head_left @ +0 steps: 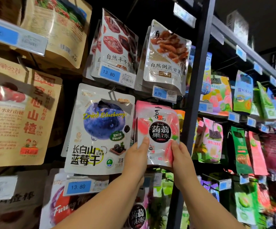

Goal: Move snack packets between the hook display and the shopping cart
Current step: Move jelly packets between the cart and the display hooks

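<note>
The left hand and right hand pinch the pink jelly packet by its lower edge — just right of the dried blueberry packet. Best to keep it level and slide its hang hole straight along the hook.

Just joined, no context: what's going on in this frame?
A person holds one glossy pink pouch with a round black label by its lower corners, left hand and right hand, thumbs on its front. It is up at the hook display, right of a white dried-blueberry pouch. Whether its hang hole is on a hook cannot be told.
</note>
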Motion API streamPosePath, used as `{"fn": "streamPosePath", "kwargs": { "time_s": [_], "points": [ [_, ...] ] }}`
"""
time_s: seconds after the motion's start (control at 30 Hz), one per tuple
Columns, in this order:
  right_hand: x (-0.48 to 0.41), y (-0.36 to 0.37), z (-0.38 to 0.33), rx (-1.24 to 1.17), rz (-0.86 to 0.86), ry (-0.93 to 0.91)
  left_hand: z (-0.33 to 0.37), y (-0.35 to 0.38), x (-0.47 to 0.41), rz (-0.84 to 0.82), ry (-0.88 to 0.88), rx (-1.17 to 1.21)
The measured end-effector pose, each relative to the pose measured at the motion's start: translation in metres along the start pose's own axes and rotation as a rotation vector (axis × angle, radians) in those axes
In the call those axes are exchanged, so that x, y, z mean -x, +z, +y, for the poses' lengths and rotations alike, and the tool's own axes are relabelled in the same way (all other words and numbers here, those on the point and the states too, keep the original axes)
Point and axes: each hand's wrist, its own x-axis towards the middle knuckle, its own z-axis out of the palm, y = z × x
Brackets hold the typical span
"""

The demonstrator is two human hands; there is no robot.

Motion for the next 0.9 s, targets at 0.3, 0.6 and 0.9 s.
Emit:
{"fn": "streamPosePath", "kwargs": {
  "time_s": [0.3, 0.6, 0.9],
  "points": [
    [-0.024, 0.005, -0.003, 0.053, 0.063, -0.048, 0.005, 0.014, -0.020, -0.012, -0.067, 0.048],
    [-0.039, 0.010, 0.005, 0.123, 0.108, 0.020, 0.001, 0.012, -0.035, 0.029, -0.049, -0.069],
    [-0.053, 0.024, 0.017, 0.203, 0.137, 0.105, -0.004, 0.008, -0.042, 0.046, -0.065, -0.248]
  ]
}}
